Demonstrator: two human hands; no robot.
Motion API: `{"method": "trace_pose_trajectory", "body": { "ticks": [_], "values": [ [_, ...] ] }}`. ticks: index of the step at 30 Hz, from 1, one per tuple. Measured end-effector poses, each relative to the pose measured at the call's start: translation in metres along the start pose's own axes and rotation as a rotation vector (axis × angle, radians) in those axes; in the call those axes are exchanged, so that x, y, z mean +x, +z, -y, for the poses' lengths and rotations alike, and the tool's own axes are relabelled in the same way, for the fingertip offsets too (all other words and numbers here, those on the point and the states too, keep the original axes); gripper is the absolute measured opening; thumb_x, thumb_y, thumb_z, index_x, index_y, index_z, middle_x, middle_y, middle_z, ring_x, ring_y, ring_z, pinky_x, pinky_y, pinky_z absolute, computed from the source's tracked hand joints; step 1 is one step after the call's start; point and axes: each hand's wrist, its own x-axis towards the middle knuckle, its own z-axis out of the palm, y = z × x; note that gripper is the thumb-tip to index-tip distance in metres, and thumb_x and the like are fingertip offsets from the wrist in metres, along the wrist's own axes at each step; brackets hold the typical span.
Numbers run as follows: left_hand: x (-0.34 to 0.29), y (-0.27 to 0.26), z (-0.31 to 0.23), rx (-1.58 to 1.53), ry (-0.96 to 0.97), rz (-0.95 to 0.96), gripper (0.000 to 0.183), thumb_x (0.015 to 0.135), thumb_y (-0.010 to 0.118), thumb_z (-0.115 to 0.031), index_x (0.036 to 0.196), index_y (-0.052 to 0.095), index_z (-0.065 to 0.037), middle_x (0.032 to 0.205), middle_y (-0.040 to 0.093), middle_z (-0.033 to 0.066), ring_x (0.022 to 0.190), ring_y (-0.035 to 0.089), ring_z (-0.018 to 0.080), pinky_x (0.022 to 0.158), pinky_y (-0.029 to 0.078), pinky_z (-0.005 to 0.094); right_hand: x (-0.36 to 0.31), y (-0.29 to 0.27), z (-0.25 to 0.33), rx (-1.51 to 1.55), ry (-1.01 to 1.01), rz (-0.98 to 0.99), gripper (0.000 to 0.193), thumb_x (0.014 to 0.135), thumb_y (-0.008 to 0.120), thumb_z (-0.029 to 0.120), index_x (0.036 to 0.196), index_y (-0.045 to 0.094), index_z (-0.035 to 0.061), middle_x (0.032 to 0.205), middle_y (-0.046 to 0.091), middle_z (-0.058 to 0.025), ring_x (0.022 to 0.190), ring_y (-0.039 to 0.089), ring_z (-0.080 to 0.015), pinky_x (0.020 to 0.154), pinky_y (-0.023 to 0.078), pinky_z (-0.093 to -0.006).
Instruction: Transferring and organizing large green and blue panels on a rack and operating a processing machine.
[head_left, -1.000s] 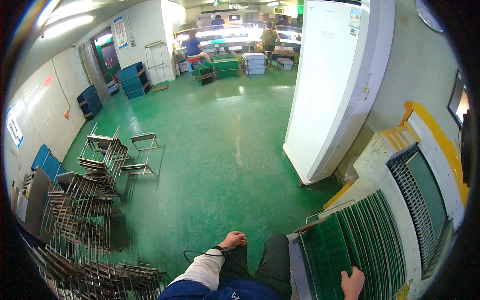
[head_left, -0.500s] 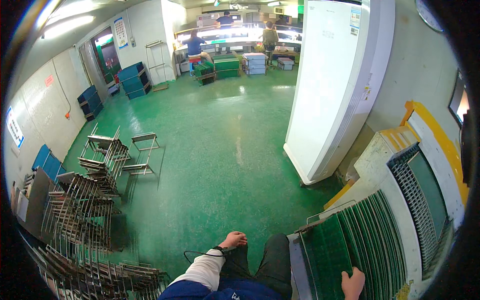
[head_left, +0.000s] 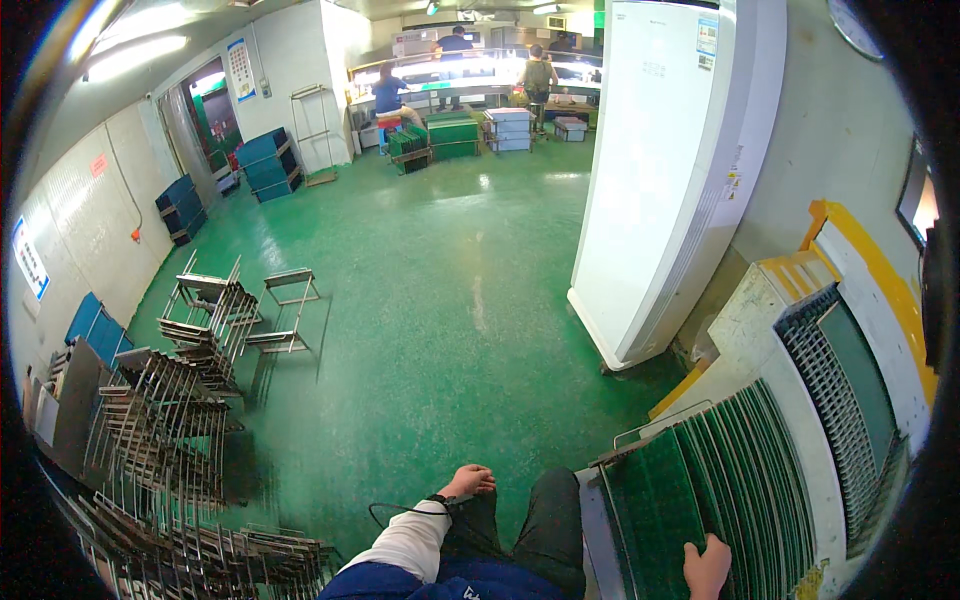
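Note:
My left hand [head_left: 468,481] lies by my left knee with its fingers curled together; nothing shows in them. A dark band with a thin black cord circles that wrist. My right hand [head_left: 707,567] is at the top edges of a row of thin green boards [head_left: 650,510] on my right. Its thumb and forefinger close on the edge of one board; the other fingers are hidden. The boards stand upright and close together in a wire-ended rack [head_left: 662,420], with a wider gap just left of my hand.
Metal racks [head_left: 170,420] crowd the left side. A tall white cabinet [head_left: 650,180] stands ahead on the right. A pale machine [head_left: 760,300] with a mesh panel [head_left: 835,400] is beside the boards. People work at a lit bench [head_left: 470,75] at the far end, near stacked crates [head_left: 453,135].

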Motion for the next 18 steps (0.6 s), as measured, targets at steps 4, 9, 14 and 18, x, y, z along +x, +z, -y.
{"method": "trace_pose_trajectory", "body": {
  "ticks": [4,9,14,18],
  "values": [
    [0.0,0.0,0.0,-0.025,-0.003,0.013,0.025,0.089,0.058,-0.011,0.109,0.053,0.003,0.094,0.062,0.0154,0.077,0.066,0.0266,0.066,0.057,0.0366,0.001,-0.001,-0.002,-0.01,-0.017,0.014,0.048,0.09,0.053,0.031,0.124,0.053,-0.0038,0.122,0.055,-0.0254,0.117,0.05,-0.0379,0.099,0.039,-0.0432],
    [0.0,-0.001,0.0,-0.045,-0.002,0.015,0.024,0.089,0.058,-0.011,0.108,0.053,0.002,0.094,0.062,0.0149,0.076,0.066,0.026,0.064,0.057,0.037,0.002,0.001,-0.004,-0.007,-0.036,-0.008,0.048,0.089,0.054,0.031,0.122,0.054,-0.0046,0.12,0.056,-0.0261,0.115,0.052,-0.0382,0.098,0.04,-0.0429],
    [-0.006,0.002,-0.002,-0.022,0.015,0.006,0.023,0.089,0.058,-0.012,0.107,0.053,0.003,0.092,0.062,0.0149,0.074,0.065,0.0255,0.062,0.056,0.0359,0.004,0.007,-0.01,0.005,-0.069,-0.069,0.048,0.087,0.056,0.031,0.118,0.056,-0.0057,0.113,0.059,-0.0278,0.109,0.055,-0.04,0.094,0.043,-0.0435],
    [-0.005,0.002,-0.001,-0.035,0.01,0.007,0.023,0.089,0.058,-0.012,0.107,0.053,0.003,0.091,0.061,0.015,0.074,0.065,0.0249,0.062,0.056,0.0353,0.007,0.01,-0.014,0.02,-0.138,-0.103,0.048,0.085,0.058,0.032,0.114,0.058,-0.0066,0.107,0.061,-0.0292,0.104,0.057,-0.0421,0.09,0.045,-0.0446]
  ]
}}
